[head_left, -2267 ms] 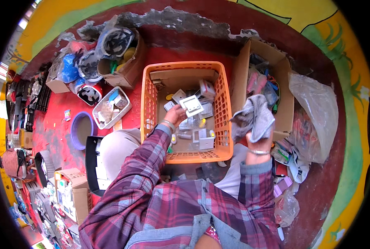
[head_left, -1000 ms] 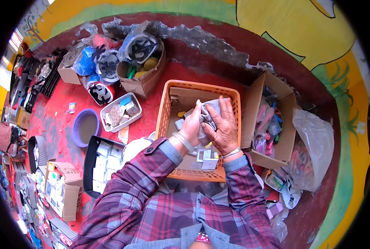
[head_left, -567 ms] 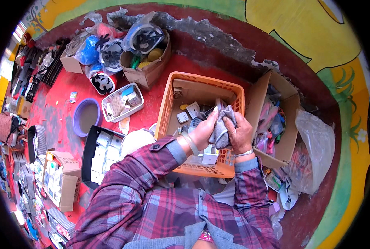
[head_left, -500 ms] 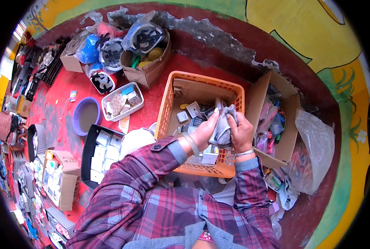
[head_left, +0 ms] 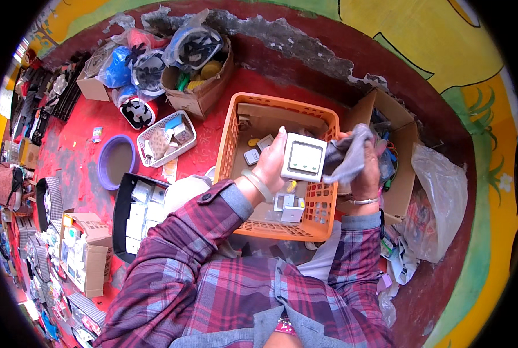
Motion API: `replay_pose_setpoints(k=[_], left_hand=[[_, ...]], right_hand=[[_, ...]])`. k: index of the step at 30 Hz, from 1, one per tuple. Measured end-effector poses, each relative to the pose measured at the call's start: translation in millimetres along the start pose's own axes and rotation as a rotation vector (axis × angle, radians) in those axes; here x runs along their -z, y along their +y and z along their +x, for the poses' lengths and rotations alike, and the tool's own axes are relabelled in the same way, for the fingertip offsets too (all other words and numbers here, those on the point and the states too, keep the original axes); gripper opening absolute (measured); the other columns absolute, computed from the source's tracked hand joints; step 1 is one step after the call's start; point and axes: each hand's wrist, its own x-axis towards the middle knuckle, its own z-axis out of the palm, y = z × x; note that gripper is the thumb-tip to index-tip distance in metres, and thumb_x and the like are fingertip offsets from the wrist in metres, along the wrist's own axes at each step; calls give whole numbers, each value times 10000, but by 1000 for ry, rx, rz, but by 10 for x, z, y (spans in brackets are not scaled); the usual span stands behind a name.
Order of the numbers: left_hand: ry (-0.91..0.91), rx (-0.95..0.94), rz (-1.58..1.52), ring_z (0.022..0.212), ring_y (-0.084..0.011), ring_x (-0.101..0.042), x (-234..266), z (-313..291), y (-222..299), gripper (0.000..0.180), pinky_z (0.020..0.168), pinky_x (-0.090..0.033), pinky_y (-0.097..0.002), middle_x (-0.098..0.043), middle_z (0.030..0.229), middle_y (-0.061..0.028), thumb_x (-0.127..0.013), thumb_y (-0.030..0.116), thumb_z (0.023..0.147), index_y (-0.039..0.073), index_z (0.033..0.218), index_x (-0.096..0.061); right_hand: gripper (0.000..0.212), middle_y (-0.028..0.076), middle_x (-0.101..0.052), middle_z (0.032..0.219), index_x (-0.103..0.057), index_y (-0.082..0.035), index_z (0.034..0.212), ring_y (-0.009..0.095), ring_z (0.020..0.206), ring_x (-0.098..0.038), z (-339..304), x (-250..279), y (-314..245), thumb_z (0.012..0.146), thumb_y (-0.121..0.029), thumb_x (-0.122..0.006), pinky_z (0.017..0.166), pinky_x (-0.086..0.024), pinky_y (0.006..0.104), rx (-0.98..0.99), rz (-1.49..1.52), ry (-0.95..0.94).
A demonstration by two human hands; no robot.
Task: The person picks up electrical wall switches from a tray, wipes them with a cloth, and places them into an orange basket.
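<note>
Head view: squarish white device (head_left: 304,156) held near the frame's centre, above the orange basket (head_left: 279,233); front toward the camera, row of green marks (head_left: 303,167) along the edge nearest the frame's bottom, slight clockwise tilt, no clear long axis. Left hand (head_left: 270,165) half closed on the device's left edge, thumb up, fingertips hidden behind. Right hand (head_left: 368,178) curled around a grey cloth (head_left: 352,155), just right of the device; most fingers masked by the fabric. Basket floor partly hidden behind device and left hand; small white boxes (head_left: 292,213) inside, lower right. Right of frame: cardboard box (head_left: 401,191) of mixed oddments, partly covered by right hand. Left of frame: black tray (head_left: 119,214) of white packets (head_left: 136,227), partly behind the left sleeve (head_left: 180,249).
</note>
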Motion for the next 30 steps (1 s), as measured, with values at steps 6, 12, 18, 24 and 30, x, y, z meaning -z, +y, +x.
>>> replay_pose_setpoints(k=[6,12,18,24,30], left_hand=[[174,10,76,988,-235,-613,88,-2,-65,539,883,-497,-361,-620,1103,-117,-339,487,984,22,1166,-541],[143,18,93,926,-192,-615,80,-23,-141,519,858,-493,-313,-626,1074,-83,-346,492,984,44,1132,-561],[20,-175,418,883,-100,-568,161,-37,-301,563,825,-458,-246,-625,990,-41,-311,491,997,17,1118,-588],[38,-58,306,904,-138,-625,114,-36,-256,568,805,-504,-287,-651,1015,-61,-316,519,983,37,1132,-578],[-54,-59,26,1067,-246,-601,-89,-97,34,579,917,-492,-381,-585,1206,-144,-322,495,983,24,1283,-476]], right_hand=[[626,228,-219,1472,-424,-193,1382,387,1306,-352,-239,-508,528,832,-395,-646,1036,-361,418,268,-1342,-198],[566,240,-283,1420,-430,-123,1367,408,1266,-380,-298,-589,653,884,-374,-587,1013,-379,429,258,-1260,13],[360,133,-632,1052,-543,-57,1227,241,969,-602,-163,-456,784,987,-308,-448,846,-462,333,178,-827,312],[350,84,-638,1000,-574,8,1157,161,892,-591,-18,-120,833,986,-279,-470,812,-462,277,98,-532,321],[306,88,-600,1069,-521,-14,1161,184,967,-595,84,79,437,967,-249,-489,857,-492,330,-88,62,490]])
